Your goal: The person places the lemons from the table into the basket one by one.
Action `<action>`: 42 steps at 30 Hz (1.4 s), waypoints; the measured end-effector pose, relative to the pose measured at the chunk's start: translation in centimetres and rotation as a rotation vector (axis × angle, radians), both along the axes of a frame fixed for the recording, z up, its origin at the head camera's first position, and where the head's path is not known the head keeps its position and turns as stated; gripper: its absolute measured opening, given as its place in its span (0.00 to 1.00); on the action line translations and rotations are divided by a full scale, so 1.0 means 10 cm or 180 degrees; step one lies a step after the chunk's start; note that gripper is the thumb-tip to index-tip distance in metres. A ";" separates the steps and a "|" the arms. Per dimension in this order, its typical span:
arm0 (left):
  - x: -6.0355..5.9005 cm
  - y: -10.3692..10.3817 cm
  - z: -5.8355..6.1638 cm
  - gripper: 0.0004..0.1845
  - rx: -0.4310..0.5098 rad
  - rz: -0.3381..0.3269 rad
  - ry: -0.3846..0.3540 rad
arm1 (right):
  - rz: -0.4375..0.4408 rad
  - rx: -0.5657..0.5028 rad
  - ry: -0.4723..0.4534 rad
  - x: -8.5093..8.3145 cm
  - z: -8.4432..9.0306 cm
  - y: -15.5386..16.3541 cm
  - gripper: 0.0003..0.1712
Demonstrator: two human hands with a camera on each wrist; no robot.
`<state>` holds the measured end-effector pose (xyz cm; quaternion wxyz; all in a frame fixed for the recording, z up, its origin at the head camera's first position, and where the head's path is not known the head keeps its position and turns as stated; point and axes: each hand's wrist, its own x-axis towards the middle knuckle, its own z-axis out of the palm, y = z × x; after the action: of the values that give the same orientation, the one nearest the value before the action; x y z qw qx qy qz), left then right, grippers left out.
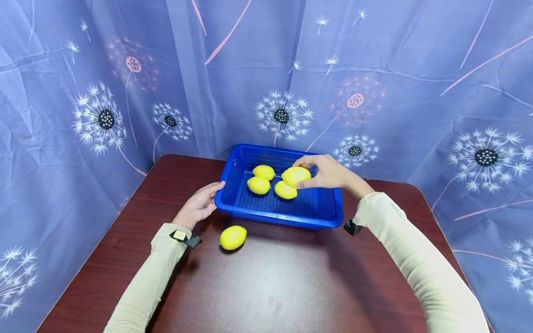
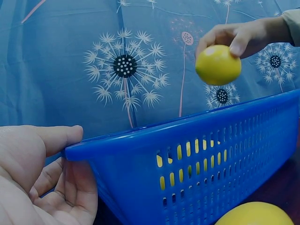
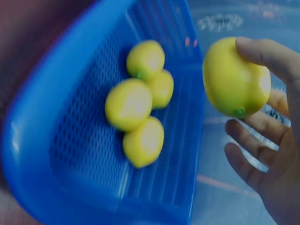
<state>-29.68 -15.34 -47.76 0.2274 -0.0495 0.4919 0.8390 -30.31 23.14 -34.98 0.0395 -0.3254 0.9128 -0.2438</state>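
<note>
A blue plastic basket (image 1: pixel 279 213) with slotted sides stands on the table, and several yellow lemons (image 3: pixel 129 104) lie together inside it. My left hand (image 1: pixel 201 203) pinches the basket's left rim, thumb on top and fingers beneath, as the left wrist view (image 2: pixel 56 173) shows. Above the basket's right half, my right hand (image 1: pixel 326 171) holds another lemon (image 1: pixel 296 176) between thumb and fingers. In the left wrist view this lemon (image 2: pixel 218 65) is clearly higher than the rim. One more lemon (image 1: pixel 233 237) sits on the table in front of the basket, near my left wrist.
The dark reddish-brown table (image 1: pixel 266 286) carries the basket and the loose lemon. Close behind its back edge hangs a blue curtain (image 1: pixel 233 92) with a dandelion print, which also runs along both sides. Black straps with small devices circle both wrists.
</note>
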 end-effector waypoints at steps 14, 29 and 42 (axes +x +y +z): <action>-0.01 0.00 -0.01 0.06 0.0040 0.0031 -0.0039 | -0.0318 0.0602 -0.0427 -0.38 -0.14 0.23 0.31; -0.02 -0.01 -0.01 0.08 -0.0037 0.0073 -0.0046 | -0.0408 0.1520 -0.0558 -0.61 -0.36 0.12 0.35; 0.00 0.00 -0.01 0.06 0.0011 0.0039 0.0055 | -0.0421 0.2223 -0.0542 -0.58 -0.45 0.05 0.33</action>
<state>-29.69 -15.38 -47.83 0.2180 -0.0448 0.4921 0.8416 -36.16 23.67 -39.48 0.2081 -0.2112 0.9535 0.0544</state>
